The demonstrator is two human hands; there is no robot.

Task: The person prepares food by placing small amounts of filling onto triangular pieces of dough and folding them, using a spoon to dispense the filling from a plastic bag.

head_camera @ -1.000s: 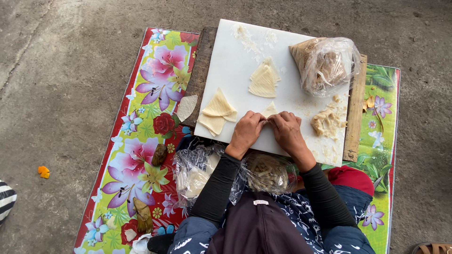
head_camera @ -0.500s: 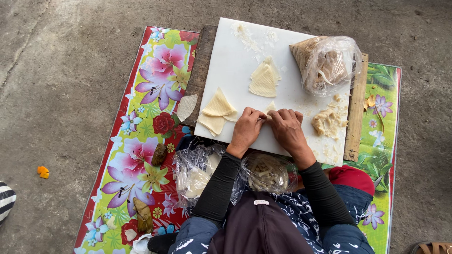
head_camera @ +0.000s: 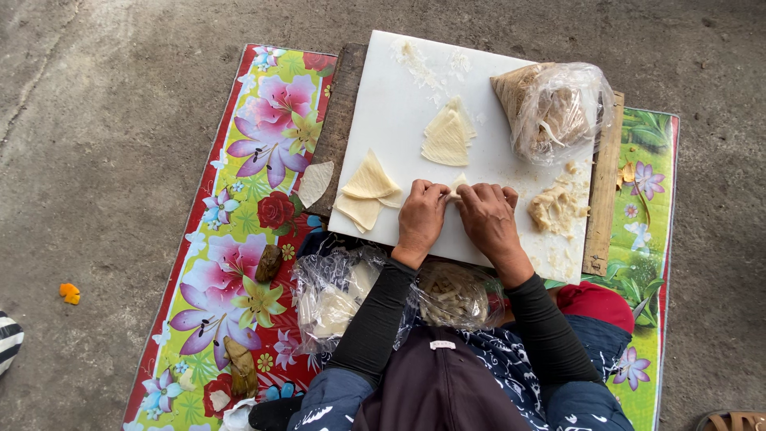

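A bare concrete floor (head_camera: 104, 120) fills most of the view, and on it lies a flowered plastic mat (head_camera: 239, 263) in red, pink and green. On the mat rests a dark wooden board (head_camera: 602, 191), and on that a white cutting board (head_camera: 399, 112) where both hands work.

Past the fingertips and off to the right sits a clear plastic bag of brownish filling (head_camera: 554, 112), the bulkiest thing on the white board. Nearer the body than the knuckles, below the board's near edge, lie two more clear bags (head_camera: 335, 295), one with pale sheets and one with shredded strips.

The left hand (head_camera: 420, 219) and the right hand (head_camera: 488, 217) lie side by side, nearly touching, fingers curled down and pinching a small pale folded wrapper (head_camera: 456, 185) that peeks out between them at the fingertips. How tightly it is gripped is hard to tell, since the fingers hide most of it.

Just left of the left fingers lie flat triangular wrappers (head_camera: 369, 187), stacked loosely. Beyond the fingertips is another folded triangle stack (head_camera: 447, 137). Right of the right fingers sits a loose crumbly heap of filling (head_camera: 554, 209). A single wrapper piece (head_camera: 315, 182) lies off the board on the mat.
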